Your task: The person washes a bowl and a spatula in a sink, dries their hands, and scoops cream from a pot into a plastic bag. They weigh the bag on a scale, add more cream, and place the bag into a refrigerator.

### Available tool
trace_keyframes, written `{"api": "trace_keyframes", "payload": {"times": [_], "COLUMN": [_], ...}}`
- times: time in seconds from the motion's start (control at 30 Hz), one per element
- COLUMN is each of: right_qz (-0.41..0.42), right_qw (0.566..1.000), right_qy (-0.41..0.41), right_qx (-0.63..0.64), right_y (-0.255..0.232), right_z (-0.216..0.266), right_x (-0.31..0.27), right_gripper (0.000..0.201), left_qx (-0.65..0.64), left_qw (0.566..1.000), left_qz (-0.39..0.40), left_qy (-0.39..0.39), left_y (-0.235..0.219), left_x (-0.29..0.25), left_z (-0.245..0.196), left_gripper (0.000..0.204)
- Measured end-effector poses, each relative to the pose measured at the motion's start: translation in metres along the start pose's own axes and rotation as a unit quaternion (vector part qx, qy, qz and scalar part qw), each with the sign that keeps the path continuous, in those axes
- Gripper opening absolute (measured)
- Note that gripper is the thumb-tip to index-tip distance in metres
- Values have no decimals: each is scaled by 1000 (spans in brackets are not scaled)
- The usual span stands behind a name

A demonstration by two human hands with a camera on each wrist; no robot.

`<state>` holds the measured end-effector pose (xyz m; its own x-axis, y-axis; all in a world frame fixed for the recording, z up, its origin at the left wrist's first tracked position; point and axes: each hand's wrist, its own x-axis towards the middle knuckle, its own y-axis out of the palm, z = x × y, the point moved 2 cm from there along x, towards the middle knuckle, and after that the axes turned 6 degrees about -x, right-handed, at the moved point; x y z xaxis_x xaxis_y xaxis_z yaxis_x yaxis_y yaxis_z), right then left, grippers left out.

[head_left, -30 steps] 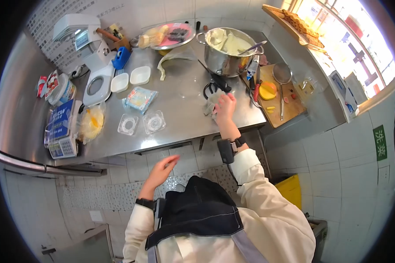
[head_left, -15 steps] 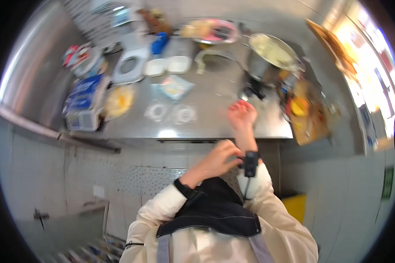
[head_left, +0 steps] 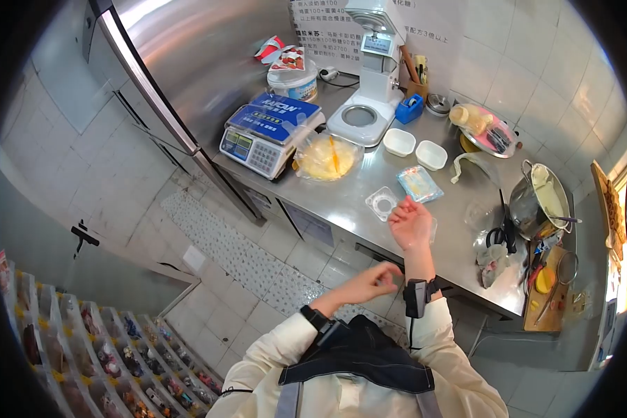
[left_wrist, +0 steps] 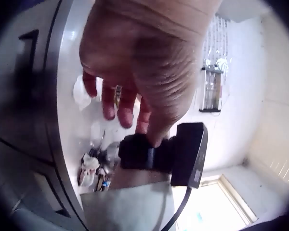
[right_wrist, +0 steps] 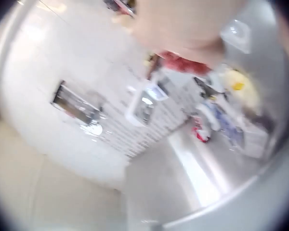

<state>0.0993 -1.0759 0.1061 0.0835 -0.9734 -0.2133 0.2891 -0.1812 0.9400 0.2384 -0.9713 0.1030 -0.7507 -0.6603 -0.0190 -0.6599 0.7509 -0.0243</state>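
Note:
My left hand [head_left: 366, 284] is beside my right wrist, holding nothing, its fingers loosely bent. The left wrist view shows its thumb overlapping the black wrist camera [left_wrist: 188, 154] strapped on my right forearm. My right hand [head_left: 411, 226] is raised palm up over the front edge of the steel counter [head_left: 341, 209], with relaxed fingers and nothing in it. Close by its fingertips in the head view are a clear plastic lid [head_left: 382, 203] and a light blue packet [head_left: 420, 184]. The right wrist view is blurred.
On the counter stand a digital scale [head_left: 265, 136], a bag of yellow food [head_left: 327, 158], a white machine [head_left: 362, 115], white tubs [head_left: 399, 142] and a steel pot [head_left: 536, 202]. Scissors [head_left: 498, 237] and a crumpled bag [head_left: 491, 265] lie right, near a cutting board [head_left: 552, 306].
My head has turned left. My right hand has come away from the crumpled bag by the scissors, and my left hand has moved across to my right wrist.

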Motion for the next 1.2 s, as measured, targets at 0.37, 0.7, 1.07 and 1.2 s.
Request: {"api": "trace_keyframes", "payload": {"times": [0.37,0.7,1.07,1.2], "right_qz": [-93,-166,-236,-319], "right_qw": [963,952,916,882], "right_qy": [66,-39,-139,-201], "right_qx": [-245,-253,-293,-284], "right_y": [-39,-30,-3,-22], "right_z": [19,49,54,40], "right_x": [1,71,81,52], "right_gripper": [15,12,7,8], "left_qx": [-121,-210,-17,-32], "left_qw": [823,762,789,901], "left_qz": [-555,-606,-608,-433], "left_qy": [-12,-89,-86,26], "left_y": [-328,-511,-545,-535], "left_x": [-144,-59,1,33], "left_z": [23,-7,-41,-113], "left_gripper": [60,67,32,25]}}
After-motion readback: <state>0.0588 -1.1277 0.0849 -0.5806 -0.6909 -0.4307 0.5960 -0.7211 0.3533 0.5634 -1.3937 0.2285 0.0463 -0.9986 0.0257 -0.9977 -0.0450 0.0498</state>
